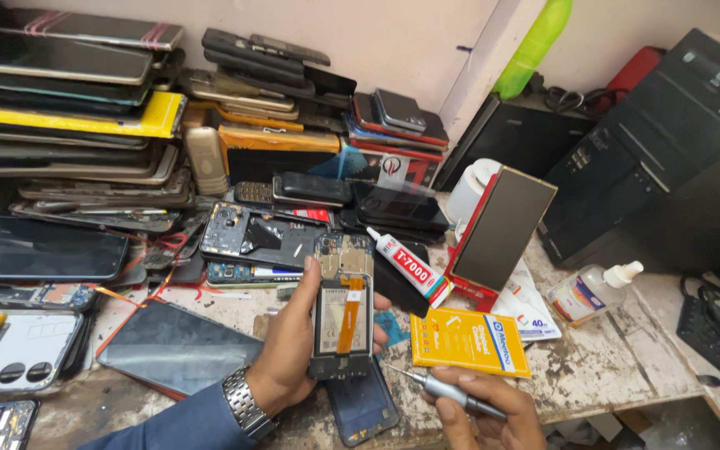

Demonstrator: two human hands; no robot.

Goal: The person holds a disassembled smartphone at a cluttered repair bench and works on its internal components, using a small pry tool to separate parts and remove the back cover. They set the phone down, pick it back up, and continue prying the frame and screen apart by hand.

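Note:
My left hand point(289, 350) holds an opened phone point(342, 312) upright, its back off, showing the battery, an orange flex cable and the circuit board at the top. A metal watch point(243, 404) sits on that wrist above a blue sleeve. My right hand point(485, 412) grips a small silver screwdriver point(443, 389), its tip pointing left toward the phone's lower edge. Under the phone a dark back cover point(364, 410) lies on the bench.
A yellow battery pack point(468, 342), a white glue tube point(410, 267), a leaning screen panel point(502, 227) and a clear squeeze bottle point(589, 292) lie to the right. Stacks of old phones point(68, 108) fill the back left. A black computer case point(668, 150) stands at right.

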